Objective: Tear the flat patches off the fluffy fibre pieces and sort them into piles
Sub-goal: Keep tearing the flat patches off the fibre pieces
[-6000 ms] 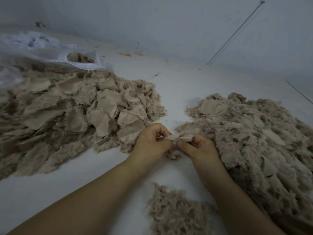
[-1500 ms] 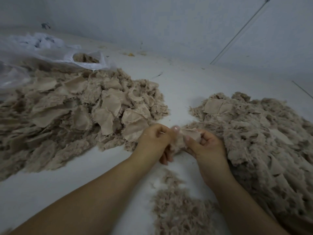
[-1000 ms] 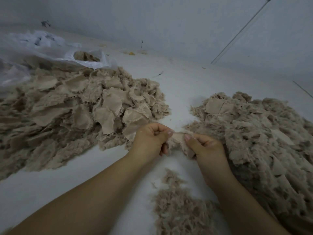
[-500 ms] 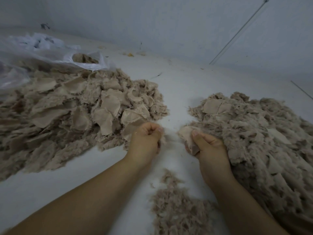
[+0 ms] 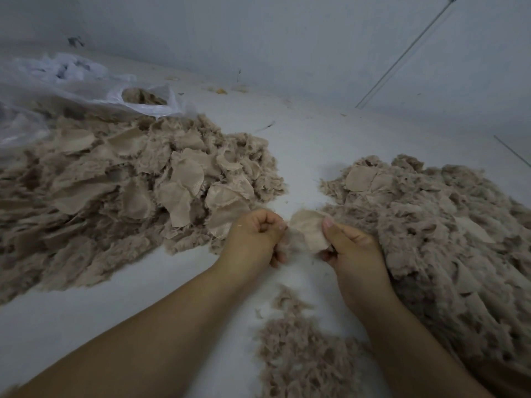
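A: Between the two hands, what is there?

B: A flat beige woven patch (image 5: 309, 229) with a wisp of pale fluffy fibre (image 5: 290, 243) hanging off its left edge. The right hand (image 5: 352, 248) pinches the patch, thumb pressed on its right side and fingers curled behind it. The left hand (image 5: 253, 239) is clenched into a fist round the fibre, knuckles up. Whether patch and fibre are joined where they meet cannot be told.

A: And around the hands?

B: Three heaps on the white surface (image 5: 310, 145). Left of the left hand, touching its knuckles, is a broad heap of beige fluffy pieces with flat patches showing on top (image 5: 129, 191). Right of the right hand, against its back and wrist, is a second broad heap of brown-beige fluffy pieces (image 5: 448, 239); only a few patches show in it, two side by side at its far end. Near the person, between the two forearms, lies a smaller pile of loose brownish fibre (image 5: 301, 360).

A: How many patches in the left heap?

B: Too many overlap to count.

A: Anything beyond the left hand?

B: One clear plastic bag (image 5: 149, 101), behind the left heap, its mouth open on more brown fibre, and crumpled clear plastic (image 5: 66, 70) farther off by the grey wall (image 5: 287, 38).
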### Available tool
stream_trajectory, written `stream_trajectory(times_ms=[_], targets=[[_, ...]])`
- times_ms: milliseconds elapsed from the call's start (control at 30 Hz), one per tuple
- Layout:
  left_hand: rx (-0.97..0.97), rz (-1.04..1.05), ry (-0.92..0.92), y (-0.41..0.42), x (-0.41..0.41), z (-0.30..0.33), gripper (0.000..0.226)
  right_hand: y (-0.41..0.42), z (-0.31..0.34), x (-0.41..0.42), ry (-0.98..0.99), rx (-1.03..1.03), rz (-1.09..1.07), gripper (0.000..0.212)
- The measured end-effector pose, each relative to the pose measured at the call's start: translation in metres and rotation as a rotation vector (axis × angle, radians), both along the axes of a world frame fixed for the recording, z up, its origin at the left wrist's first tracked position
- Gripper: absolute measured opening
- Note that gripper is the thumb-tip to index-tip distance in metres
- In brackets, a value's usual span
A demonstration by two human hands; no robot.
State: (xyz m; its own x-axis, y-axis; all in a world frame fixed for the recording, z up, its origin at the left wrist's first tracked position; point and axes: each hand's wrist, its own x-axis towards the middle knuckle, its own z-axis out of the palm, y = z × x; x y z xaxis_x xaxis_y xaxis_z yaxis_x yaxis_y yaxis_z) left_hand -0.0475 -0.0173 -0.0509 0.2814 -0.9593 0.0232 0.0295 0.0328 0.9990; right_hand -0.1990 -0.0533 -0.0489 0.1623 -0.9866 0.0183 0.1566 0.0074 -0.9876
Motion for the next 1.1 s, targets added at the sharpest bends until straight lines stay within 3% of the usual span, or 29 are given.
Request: stream_trajectory(times_ms=[133, 233, 367, 533, 667, 767, 933, 1100], targets=[[0.005, -0.237, -0.246, 0.018, -0.017, -0.004, 0.02, 0.0, 0.001, -0.001, -0.036, 0.025, -0.018, 0.036], [0.078, -0.457, -0.225, 0.029, -0.019, 0.005, 0.036, -0.001, 0.001, -0.004, -0.034, 0.036, -0.018, 0.039], [0.177, -0.23, 0.143, 0.017, -0.006, 0.018, 0.052, 0.002, 0.002, -0.002, -0.059, -0.007, 0.046, 0.033], [0.12, -0.246, 0.033, 0.012, -0.011, 0.012, 0.027, 0.006, 0.003, 0.0, 0.005, -0.051, 0.114, 0.041], [0.088, -0.121, 0.227, 0.01, -0.009, 0.007, 0.024, 0.002, 0.0, 0.001, 0.023, -0.001, -0.034, 0.041], [0.054, -0.087, 0.244, 0.012, -0.009, 0.005, 0.026, 0.0, 0.001, 0.001, -0.003, 0.047, -0.027, 0.053], [0.021, -0.064, 0.242, 0.014, -0.01, 0.005, 0.029, 0.004, 0.001, 0.0, 0.156, -0.119, 0.086, 0.031], [-0.006, -0.017, 0.179, 0.016, -0.014, 0.004, 0.037, 0.001, -0.001, 0.001, 0.113, -0.068, -0.011, 0.02]])
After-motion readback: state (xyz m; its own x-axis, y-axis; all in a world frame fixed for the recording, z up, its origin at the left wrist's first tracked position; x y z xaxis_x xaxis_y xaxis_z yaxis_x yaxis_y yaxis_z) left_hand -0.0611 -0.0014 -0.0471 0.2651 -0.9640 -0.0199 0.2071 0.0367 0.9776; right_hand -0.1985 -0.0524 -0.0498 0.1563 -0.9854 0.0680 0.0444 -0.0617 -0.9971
